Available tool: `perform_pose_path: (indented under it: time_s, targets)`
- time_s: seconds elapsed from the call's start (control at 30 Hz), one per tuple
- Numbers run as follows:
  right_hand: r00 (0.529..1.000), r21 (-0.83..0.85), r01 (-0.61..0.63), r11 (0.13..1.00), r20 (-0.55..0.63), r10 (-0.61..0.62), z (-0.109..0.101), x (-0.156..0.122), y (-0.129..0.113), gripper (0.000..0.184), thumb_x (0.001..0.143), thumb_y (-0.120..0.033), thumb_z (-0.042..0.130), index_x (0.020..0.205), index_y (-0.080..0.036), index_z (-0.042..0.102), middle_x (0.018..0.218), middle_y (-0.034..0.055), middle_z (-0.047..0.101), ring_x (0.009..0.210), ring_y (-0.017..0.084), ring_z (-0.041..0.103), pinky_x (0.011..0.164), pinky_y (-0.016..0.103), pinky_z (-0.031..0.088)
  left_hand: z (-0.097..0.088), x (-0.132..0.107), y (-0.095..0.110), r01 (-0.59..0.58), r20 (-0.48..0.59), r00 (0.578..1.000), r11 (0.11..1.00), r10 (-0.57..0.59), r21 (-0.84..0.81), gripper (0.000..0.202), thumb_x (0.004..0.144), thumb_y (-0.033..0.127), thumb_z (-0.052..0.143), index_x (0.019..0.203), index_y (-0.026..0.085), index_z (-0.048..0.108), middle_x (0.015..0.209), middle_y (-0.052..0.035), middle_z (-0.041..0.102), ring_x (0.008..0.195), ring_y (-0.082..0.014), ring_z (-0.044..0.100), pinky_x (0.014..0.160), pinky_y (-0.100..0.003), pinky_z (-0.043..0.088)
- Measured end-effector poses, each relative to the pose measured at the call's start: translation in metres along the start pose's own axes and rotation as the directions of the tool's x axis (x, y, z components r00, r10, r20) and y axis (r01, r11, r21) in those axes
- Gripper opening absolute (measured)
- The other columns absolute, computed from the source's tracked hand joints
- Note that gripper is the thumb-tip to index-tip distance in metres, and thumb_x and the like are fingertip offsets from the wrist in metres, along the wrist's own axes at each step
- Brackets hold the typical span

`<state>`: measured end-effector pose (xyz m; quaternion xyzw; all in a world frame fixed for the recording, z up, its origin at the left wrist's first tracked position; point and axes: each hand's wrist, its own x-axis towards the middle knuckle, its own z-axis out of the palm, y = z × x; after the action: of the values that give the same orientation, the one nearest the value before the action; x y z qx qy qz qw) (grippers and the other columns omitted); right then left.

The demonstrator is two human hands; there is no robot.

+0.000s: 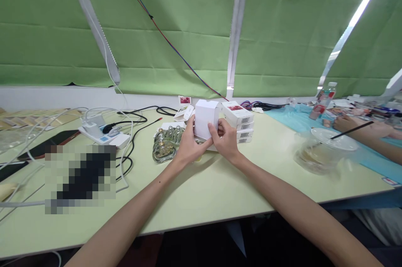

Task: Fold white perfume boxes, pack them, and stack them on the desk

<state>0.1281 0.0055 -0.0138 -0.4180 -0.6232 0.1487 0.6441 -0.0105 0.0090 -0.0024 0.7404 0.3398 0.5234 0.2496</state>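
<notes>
"Over the table [251, 175], what's happening?"

"The left hand [191, 142] is gripping the white box [204, 119] by its left side; the right hand [225, 138] is pinching its right edge."

"Room?"

"Stacked boxes [244, 126] are crowding the right, glass pieces [164, 146] the left; more room is lying toward the near edge [220, 221]."

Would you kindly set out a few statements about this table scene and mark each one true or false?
1. The left hand and right hand both hold a white box. True.
2. The stacked boxes stand to the left of the hands. False: the stacked boxes stand to the right.
3. Glass pieces lie beside the left hand. True.
4. The lidded cup has a white straw. False: the lidded cup has a black straw.
5. The blinds are green. True.
</notes>
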Motion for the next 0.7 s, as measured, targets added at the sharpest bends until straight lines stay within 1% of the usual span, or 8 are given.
perform_pose_path:
  time_s: [0.2, 0.37, 0.53, 0.6, 0.7]
  targets:
    - [1.000, 0.020, -0.010, 1.000, 0.004, 0.010, 0.000, 0.000, 0.000, 0.032, 0.092, -0.050, 0.057, 0.080, -0.021, 0.050, 0.064, -0.0014, 0.058, 0.055, 0.011, 0.053, 0.050, 0.023, 0.040, 0.001, 0.001, -0.003, 0.003, -0.011, 1.000, 1.000, -0.003, -0.003, 0.079, 0.074, 0.040, 0.079, 0.140, 0.022, 0.041, 0.132, -0.0125, 0.059, 0.104, -0.0235, 0.066, 0.085, -0.035, 0.058]
    - [1.000, 0.014, -0.012, 1.000, 0.011, 0.012, -0.001, 0.000, 0.000, 0.032, 0.092, -0.050, 0.057, 0.081, -0.021, 0.051, 0.065, -0.0012, 0.059, 0.055, 0.011, 0.053, 0.051, 0.023, 0.040, 0.000, 0.001, -0.006, 0.014, -0.014, 1.000, 1.000, -0.014, -0.007, 0.082, 0.073, 0.041, 0.080, 0.142, 0.022, 0.040, 0.129, -0.0123, 0.060, 0.105, -0.0239, 0.066, 0.086, -0.035, 0.058]
    - [1.000, 0.029, -0.023, 0.999, 0.015, 0.022, -0.001, 0.000, -0.003, 0.031, 0.092, -0.049, 0.056, 0.084, -0.020, 0.054, 0.068, 0.0004, 0.062, 0.057, 0.012, 0.056, 0.052, 0.023, 0.042, 0.000, 0.000, -0.008, -0.010, -0.011, 1.000, 1.000, 0.010, -0.020, 0.085, 0.074, 0.040, 0.080, 0.145, 0.023, 0.036, 0.131, -0.0130, 0.059, 0.105, -0.0240, 0.066, 0.085, -0.035, 0.058]
    - [0.999, 0.033, -0.029, 0.999, 0.016, 0.028, -0.001, 0.000, -0.003, 0.031, 0.092, -0.050, 0.056, 0.085, -0.020, 0.054, 0.069, 0.0008, 0.064, 0.057, 0.012, 0.057, 0.051, 0.023, 0.043, 0.000, 0.000, -0.009, -0.026, -0.018, 0.999, 1.000, 0.026, -0.015, 0.086, 0.076, 0.041, 0.078, 0.148, 0.023, 0.034, 0.135, -0.0143, 0.057, 0.109, -0.0249, 0.065, 0.088, -0.036, 0.058]
    - [1.000, 0.038, -0.025, 0.999, 0.017, 0.024, -0.002, 0.001, -0.003, 0.031, 0.093, -0.050, 0.056, 0.088, -0.020, 0.055, 0.070, 0.0011, 0.065, 0.055, 0.012, 0.056, 0.050, 0.023, 0.043, 0.001, -0.001, -0.012, -0.042, -0.030, 0.999, 0.999, 0.042, 0.000, 0.085, 0.080, 0.041, 0.074, 0.151, 0.022, 0.030, 0.143, -0.0163, 0.051, 0.123, -0.0274, 0.059, 0.096, -0.038, 0.056]
